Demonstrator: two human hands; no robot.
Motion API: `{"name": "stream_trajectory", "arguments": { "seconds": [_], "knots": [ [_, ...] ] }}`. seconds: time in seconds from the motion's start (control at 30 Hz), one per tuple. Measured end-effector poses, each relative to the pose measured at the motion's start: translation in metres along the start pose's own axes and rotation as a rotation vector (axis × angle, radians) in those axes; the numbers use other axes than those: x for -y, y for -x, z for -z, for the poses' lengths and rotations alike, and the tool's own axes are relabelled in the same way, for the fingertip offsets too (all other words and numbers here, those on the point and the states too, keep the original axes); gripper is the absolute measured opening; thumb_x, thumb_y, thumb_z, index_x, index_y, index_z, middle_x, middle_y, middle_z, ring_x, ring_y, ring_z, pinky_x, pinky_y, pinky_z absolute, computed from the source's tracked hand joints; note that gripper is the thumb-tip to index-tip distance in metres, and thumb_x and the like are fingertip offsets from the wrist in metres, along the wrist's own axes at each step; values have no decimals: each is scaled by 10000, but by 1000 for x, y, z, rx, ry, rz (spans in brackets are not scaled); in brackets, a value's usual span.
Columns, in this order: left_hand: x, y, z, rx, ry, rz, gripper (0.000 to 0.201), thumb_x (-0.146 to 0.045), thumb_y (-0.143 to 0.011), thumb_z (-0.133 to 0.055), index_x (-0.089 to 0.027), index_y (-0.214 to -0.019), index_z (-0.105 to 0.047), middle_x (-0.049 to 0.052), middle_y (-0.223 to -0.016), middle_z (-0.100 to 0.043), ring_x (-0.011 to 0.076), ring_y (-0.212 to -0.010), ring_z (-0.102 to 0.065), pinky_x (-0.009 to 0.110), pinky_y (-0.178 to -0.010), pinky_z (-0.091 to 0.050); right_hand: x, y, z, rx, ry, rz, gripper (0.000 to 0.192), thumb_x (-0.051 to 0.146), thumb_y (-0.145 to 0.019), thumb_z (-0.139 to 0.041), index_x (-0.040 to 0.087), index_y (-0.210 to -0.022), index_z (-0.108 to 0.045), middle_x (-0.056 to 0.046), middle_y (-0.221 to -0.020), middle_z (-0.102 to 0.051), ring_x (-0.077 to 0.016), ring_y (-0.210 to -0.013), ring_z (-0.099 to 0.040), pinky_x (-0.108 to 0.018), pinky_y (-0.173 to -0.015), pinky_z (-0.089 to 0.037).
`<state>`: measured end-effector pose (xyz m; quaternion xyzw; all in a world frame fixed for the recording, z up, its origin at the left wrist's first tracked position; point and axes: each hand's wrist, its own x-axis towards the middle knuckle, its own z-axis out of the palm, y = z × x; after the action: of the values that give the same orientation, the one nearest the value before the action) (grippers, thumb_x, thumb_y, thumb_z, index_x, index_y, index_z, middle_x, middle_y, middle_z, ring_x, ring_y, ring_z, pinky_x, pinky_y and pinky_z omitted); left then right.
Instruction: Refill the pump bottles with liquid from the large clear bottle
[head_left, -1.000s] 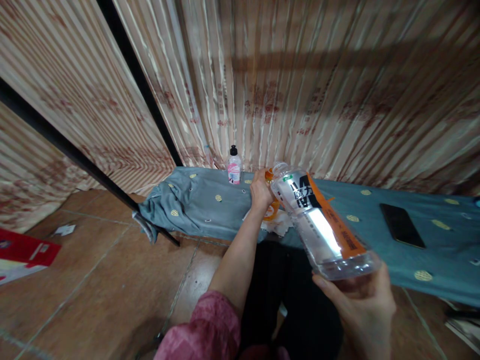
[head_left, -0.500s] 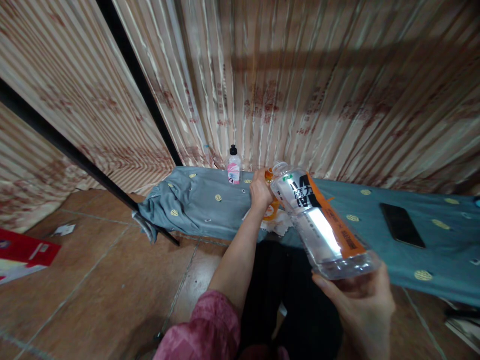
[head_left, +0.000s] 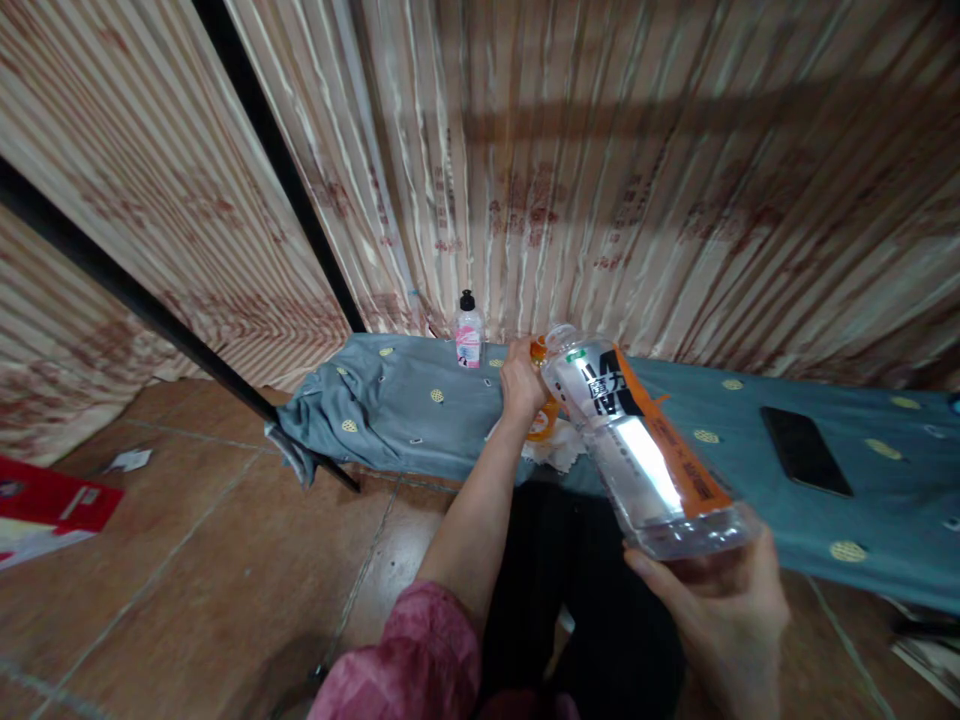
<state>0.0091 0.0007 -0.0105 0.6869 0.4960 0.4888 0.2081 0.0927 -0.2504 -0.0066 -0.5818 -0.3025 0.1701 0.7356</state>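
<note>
My right hand (head_left: 720,610) grips the base of a clear plastic drink bottle (head_left: 637,440) with a silver and orange label. This bottle is tilted, its uncapped mouth up and to the left, close to the neck of an orange bottle (head_left: 541,424). Around the upper part of that orange bottle my left hand (head_left: 521,378) is closed; the drink bottle hides much of it. Whether the two mouths touch I cannot tell. A white crumpled cloth or tissue (head_left: 564,450) lies under the orange bottle.
A pink-labelled bottle with a black cap (head_left: 468,335) stands left on the bed's grey-blue sheet (head_left: 405,400). A black phone (head_left: 806,450) lies at the right. A striped curtain (head_left: 540,180) hangs behind, black poles (head_left: 277,150) at the left. A red box (head_left: 56,505) sits on the tiled floor.
</note>
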Motion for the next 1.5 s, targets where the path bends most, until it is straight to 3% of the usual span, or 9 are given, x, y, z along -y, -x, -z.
{"name": "stream_trajectory", "arguments": {
  "seconds": [0.2,0.6,0.83,1.07,1.5],
  "knots": [
    [1,1,0,-2,-10,-5,297,-160,-916,-556,-173,-1193,-663,102,-1198,-712,237,-1141,-657,334,-996,-516,-1,1,2,-5,6,-76,991,230,-337,-992,154,-1248,-608,-160,-1246,-691,-292,-1024,-731,-301,-758,-616],
    [1,-1,-2,-8,-11,11,290,-165,-924,-562,-175,-1197,-660,97,-1172,-717,239,-1109,-667,337,-979,-524,-4,1,2,2,32,-60,1025,257,-348,-999,142,-1285,-599,-184,-1258,-681,-326,-1055,-719,-335,-756,-626],
    [2,-1,-3,-10,-4,1,297,-171,-916,-572,-171,-1200,-659,100,-1177,-717,241,-1118,-663,342,-983,-524,-4,1,3,21,24,-42,1009,253,-375,-997,159,-1298,-600,-161,-1286,-674,-300,-1097,-708,-304,-784,-614],
    [1,-1,-2,-10,-13,9,280,-161,-930,-556,-173,-1188,-666,97,-1155,-719,238,-1108,-664,336,-981,-523,-3,1,0,-1,-1,-51,988,229,-350,-993,158,-1259,-611,-150,-1240,-695,-263,-1003,-735,-273,-760,-607],
    [2,-1,-2,-17,-27,5,272,-200,-942,-554,-181,-1193,-655,93,-1145,-715,234,-1077,-667,332,-961,-526,-2,1,2,3,15,-77,1007,255,-351,-995,160,-1273,-602,-167,-1245,-686,-295,-1010,-727,-351,-765,-623]
  ]
}}
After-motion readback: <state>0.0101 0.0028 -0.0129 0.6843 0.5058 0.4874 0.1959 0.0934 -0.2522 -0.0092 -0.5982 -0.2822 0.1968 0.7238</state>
